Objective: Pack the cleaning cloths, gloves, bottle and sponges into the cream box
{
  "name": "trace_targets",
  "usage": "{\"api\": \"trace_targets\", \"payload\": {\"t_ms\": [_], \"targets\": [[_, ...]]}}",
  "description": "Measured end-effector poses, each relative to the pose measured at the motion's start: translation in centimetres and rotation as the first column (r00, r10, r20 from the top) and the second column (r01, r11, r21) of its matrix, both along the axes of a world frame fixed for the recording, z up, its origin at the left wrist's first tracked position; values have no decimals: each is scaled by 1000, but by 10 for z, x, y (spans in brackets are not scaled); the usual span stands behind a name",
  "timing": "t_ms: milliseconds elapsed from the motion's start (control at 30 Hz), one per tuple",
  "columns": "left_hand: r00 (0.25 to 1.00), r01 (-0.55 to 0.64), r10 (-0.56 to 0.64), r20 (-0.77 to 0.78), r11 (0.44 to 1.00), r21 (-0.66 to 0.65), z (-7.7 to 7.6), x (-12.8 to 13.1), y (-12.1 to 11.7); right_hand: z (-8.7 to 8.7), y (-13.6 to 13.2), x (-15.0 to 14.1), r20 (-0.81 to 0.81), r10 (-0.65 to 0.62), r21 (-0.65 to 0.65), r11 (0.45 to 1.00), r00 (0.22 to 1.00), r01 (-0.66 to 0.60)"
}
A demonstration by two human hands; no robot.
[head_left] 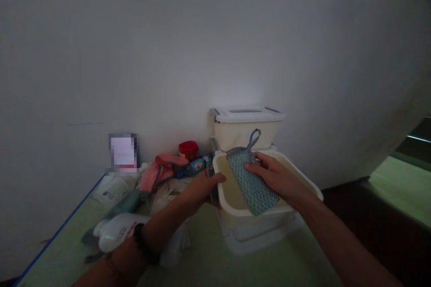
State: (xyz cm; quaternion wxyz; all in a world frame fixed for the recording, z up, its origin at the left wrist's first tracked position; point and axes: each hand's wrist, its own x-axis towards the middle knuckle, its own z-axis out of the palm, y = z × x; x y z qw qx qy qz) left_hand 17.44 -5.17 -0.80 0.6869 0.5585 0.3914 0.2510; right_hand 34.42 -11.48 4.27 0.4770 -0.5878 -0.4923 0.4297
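Note:
My right hand pinches a flat teal scrubbing pad with a checked border and a hanging loop, thumb on its face. The pad hangs tilted over an open cream plastic storage bin, its lower end in front of the near rim. My left hand grips the bin's left side, its thumb over the rim and the other fingers mostly hidden outside. The bin rests on a white lid-like piece.
Behind stands a second bin with a white lid. On the left lie a blue-labelled bottle, a pink cloth, a red roll and a white bottle. A wall rises behind the green tabletop.

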Motion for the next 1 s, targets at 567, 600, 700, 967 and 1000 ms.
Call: {"api": "trace_targets", "payload": {"t_ms": [567, 600, 700, 967, 1000], "targets": [[924, -382, 357, 136, 875, 297, 67, -155, 11, 27, 41, -115, -117, 269, 317, 922, 956, -221], [929, -369, 350, 118, 872, 322, 65, -156, 13, 23, 50, -123, -96, 293, 314, 916, 951, -250], [943, -331, 316, 103, 871, 362, 59, -158, 18, 11, 69, -140, -35, 315, 298, 909, 948, -291], [875, -457, 371, 311, 846, 276, 46, -156, 24, -1, 77, -143, -19, 266, 233, 939, 964, -254], [864, -473, 378, 333, 836, 278, 44, -153, 23, -2, 78, -142, -9, 253, 240, 940, 967, -244]]}}
